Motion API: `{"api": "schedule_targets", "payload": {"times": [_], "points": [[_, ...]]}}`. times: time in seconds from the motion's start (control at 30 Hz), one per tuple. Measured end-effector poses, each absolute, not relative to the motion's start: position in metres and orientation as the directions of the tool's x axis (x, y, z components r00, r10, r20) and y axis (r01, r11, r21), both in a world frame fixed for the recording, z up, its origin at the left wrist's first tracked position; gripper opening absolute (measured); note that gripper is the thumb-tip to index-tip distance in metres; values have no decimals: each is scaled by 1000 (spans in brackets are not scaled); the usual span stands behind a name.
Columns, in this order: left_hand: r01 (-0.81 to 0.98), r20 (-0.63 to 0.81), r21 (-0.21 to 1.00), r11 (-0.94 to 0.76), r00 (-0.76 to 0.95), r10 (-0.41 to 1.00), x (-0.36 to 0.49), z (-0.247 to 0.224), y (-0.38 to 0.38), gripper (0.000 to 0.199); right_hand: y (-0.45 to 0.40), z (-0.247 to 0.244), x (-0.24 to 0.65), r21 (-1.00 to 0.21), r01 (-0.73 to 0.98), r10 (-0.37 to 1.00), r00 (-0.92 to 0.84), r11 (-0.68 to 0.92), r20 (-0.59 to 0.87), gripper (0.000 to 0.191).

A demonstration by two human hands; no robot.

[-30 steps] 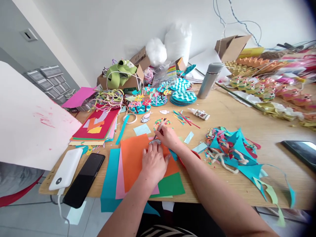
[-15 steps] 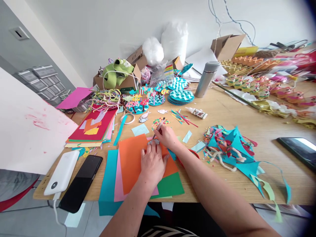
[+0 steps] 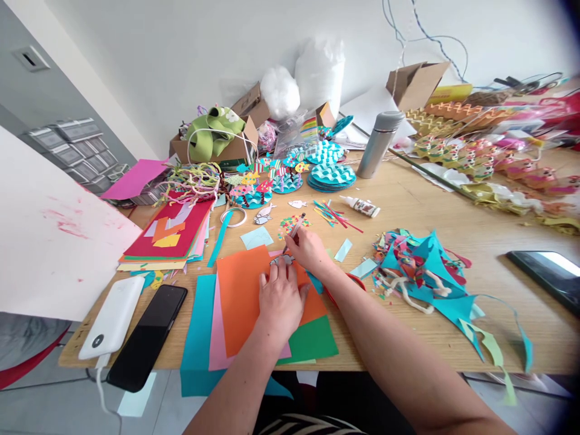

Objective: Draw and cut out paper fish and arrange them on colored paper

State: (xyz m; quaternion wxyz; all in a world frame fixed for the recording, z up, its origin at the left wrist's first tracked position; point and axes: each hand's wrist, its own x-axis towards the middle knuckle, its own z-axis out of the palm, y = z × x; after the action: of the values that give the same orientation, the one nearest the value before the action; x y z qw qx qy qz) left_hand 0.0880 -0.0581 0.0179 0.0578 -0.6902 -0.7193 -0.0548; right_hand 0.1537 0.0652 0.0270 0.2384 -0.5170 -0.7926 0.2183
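My right hand [image 3: 309,249] grips a pen [image 3: 296,226], its tip down by a small grey-edged paper cutout [image 3: 281,260]. With fingers laid flat, my left hand [image 3: 281,297] presses that cutout onto an orange sheet [image 3: 240,290]. The cutout is partly hidden under the fingertips. Beneath the orange sheet lie pink [image 3: 216,338], blue [image 3: 198,326] and green [image 3: 315,339] sheets. Red-handled scissors [image 3: 357,281] rest partly under my right forearm. Beyond my hands are a fish-shaped cutout [image 3: 298,204] and a heap of tiny coloured paper bits [image 3: 290,225].
A glue bottle [image 3: 362,206] and a steel flask [image 3: 380,145] are farther back. Paper scraps [image 3: 421,266] pile up on the right. On the left lie a black phone [image 3: 147,338], a white power bank [image 3: 111,317] and a red-topped paper stack [image 3: 190,232].
The pen's upper end has tilted slightly to the right, and my right hand has shifted very little. My left hand stays in place on the cutout.
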Motion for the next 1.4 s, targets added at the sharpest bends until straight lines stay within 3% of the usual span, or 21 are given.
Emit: {"api": "schedule_targets", "payload": {"times": [1.4], "points": [[999, 163, 12, 49, -50, 985, 89, 19, -57, 41, 66, 27, 156, -556, 752, 932, -332, 354, 144, 22]]}}
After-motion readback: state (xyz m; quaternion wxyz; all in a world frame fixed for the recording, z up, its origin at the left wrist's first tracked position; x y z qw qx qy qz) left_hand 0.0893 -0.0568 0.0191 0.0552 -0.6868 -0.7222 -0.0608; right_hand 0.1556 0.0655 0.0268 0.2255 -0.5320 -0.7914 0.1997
